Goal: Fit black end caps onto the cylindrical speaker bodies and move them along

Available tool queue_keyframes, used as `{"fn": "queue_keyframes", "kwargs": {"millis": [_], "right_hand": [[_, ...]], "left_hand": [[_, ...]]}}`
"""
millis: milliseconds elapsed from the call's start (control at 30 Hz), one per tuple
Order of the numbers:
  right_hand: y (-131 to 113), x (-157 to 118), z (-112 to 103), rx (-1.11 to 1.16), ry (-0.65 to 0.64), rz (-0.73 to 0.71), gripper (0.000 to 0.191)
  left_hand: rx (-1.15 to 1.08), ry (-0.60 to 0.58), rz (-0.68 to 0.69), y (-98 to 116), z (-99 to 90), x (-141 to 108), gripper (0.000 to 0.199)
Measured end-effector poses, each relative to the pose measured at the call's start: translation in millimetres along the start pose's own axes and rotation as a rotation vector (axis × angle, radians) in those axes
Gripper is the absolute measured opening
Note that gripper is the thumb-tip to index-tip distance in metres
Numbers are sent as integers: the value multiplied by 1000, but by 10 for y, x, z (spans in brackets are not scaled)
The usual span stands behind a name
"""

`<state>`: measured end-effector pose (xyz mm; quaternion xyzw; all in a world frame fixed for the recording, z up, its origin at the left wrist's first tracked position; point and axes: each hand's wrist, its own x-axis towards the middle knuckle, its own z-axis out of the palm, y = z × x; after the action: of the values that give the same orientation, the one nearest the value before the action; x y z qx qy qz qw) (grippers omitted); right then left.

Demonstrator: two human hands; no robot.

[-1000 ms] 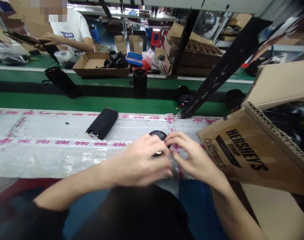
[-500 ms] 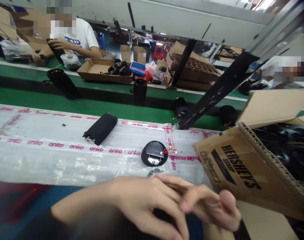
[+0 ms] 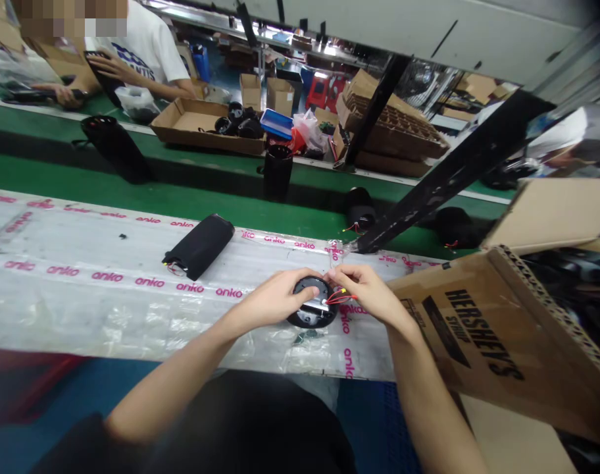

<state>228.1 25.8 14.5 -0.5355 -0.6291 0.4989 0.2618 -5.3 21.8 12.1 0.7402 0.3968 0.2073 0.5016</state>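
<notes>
A round black speaker part (image 3: 316, 318) with red wires (image 3: 337, 296) lies on the plastic-covered bench in front of me. My left hand (image 3: 279, 295) closes round its left side, thumb on top; the fingers beyond the far rim are partly hidden. At the right rim, beside the wires, my right hand (image 3: 365, 287) has its fingertips drawn together. What they pinch is too small to tell. Further left on the bench rests a black cylindrical speaker body (image 3: 201, 245), with thin wires at its near end.
An open HERSHEY'S carton (image 3: 458, 336) of black parts stands at my right. A slanted black post (image 3: 443, 174) rises behind. On the green belt (image 3: 206, 191) stand black cylinders (image 3: 277, 172). Across it, a person in a white shirt (image 3: 156, 52) handles a black cylinder near an open box (image 3: 206, 141).
Both hands have moved forward from close to my body onto the round speaker part. My left hand now grips it, and my right fingers have come to its right rim. The view has shifted slightly.
</notes>
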Motion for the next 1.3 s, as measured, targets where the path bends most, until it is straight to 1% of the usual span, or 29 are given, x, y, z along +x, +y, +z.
{"fn": "queue_keyframes", "kwargs": {"millis": [133, 233, 367, 433, 500, 567, 633, 700, 733, 800, 867, 900, 1000, 1067, 1167, 1300], "right_hand": [[-123, -42, -103, -118, -83, -1, 40], [-255, -25, -125, -219, -109, -15, 31], [-474, 36, -81, -489, -127, 12, 15], [-572, 66, -49, -634, -142, 0, 14], [-644, 95, -20, -746, -167, -33, 15], [-694, 125, 0, -826, -194, -50, 17], [-726, 154, 8, -872, -218, -46, 20], [-742, 177, 4, -885, -233, -37, 23], [-743, 185, -1, -885, -236, -36, 24], [-736, 190, -12, -893, -235, -34, 24], [-717, 177, -17, -904, -223, -37, 23], [-705, 161, -14, -904, -213, -45, 24], [-663, 75, 12, -845, -166, -75, 25], [-632, -1, 35, -789, -110, -75, 24], [-587, -97, 63, -735, -18, -63, 23], [-552, -143, 107, -764, 12, -67, 25]], "left_hand": [[-82, 88, 33, -6, 45, -32, 34], [-84, 108, 25, -15, 49, -12, 32], [-28, 115, 36, -18, 68, 18, 29], [18, 112, 45, -11, 73, 8, 29], [78, 105, 45, 17, 38, -21, 31], [146, 65, 55, 76, -62, -42, 32], [248, 2, 62, 161, -216, -21, 34], [379, -70, 48, 255, -378, 61, 47], [442, -116, 41, 299, -445, 122, 48], [535, -231, 56, 376, -531, 260, 42], [612, -336, 114, 437, -556, 380, 34], [666, -365, 151, 462, -552, 425, 31], [858, -400, 258, 509, -524, 496, 28], [945, -413, 311, 514, -520, 518, 27], [951, -440, 333, 497, -548, 556, 28], [827, -525, 312, 487, -595, 615, 28]]}}
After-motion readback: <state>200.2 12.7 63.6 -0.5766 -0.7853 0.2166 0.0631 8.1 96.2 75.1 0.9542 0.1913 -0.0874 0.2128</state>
